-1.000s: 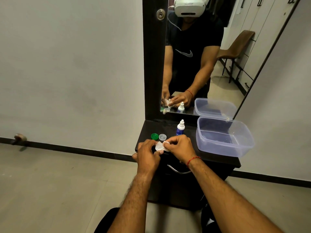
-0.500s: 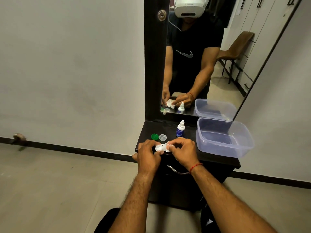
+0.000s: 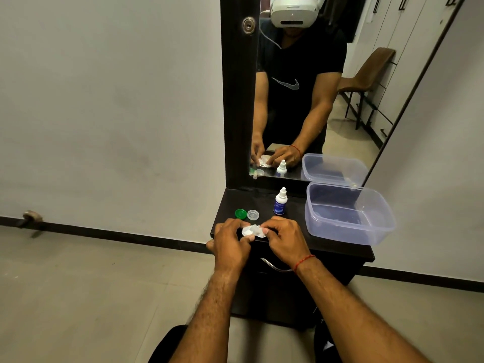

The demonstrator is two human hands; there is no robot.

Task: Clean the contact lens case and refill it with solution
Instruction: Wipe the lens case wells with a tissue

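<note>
Both my hands meet over the front edge of the dark dresser top. My left hand grips the white contact lens case from the left. My right hand presses a small piece of white tissue into the case from the right. Most of the case is hidden by my fingers. Two loose caps lie just behind my hands: a green cap and a clear cap. The small white solution bottle with a blue label stands upright, capped, behind my right hand.
A clear plastic container sits open on the right half of the dresser top. A mirror in a dark frame rises behind and reflects a person and the items. A metal drawer handle lies below my right wrist.
My hands stay together on the case, and the fingers shift slightly as the tissue is worked over it. The caps, bottle and container have not moved.
</note>
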